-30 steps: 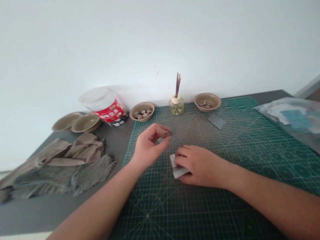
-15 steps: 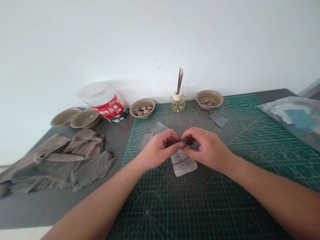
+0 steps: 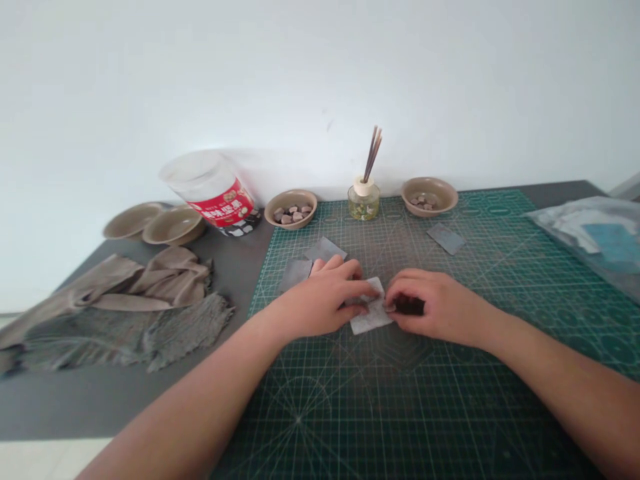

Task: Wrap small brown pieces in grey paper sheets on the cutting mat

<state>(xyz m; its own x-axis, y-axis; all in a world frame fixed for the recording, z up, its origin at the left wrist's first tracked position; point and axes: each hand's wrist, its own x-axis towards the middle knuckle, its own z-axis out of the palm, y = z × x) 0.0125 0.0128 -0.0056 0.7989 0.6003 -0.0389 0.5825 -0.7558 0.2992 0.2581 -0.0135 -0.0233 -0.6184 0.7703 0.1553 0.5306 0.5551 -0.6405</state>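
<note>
Two bare hands work at a pale grey sheet, which lies on the green cutting mat in front of the reed diffuser, the landmark for the places below. The left hand reaches over the sheet from its left, thumb and forefinger parted, with fingertips on the sheet. The right hand is at the sheet's right edge, its thumb and forefinger closed together; whether the edge or something small is between them, I cannot tell.

Left and forward of the diffuser, two darker grey pieces lie near the left hand, one partly hidden by it. Another grey piece lies to the diffuser's right and forward.

One bowl of stones stands left of the diffuser and a second stone bowl right of it. Farther left are a tilted-looking jar with a red label, two more bowls and a crumpled cloth. Far right of the diffuser lies a clear plastic bag holding white and blue things.
</note>
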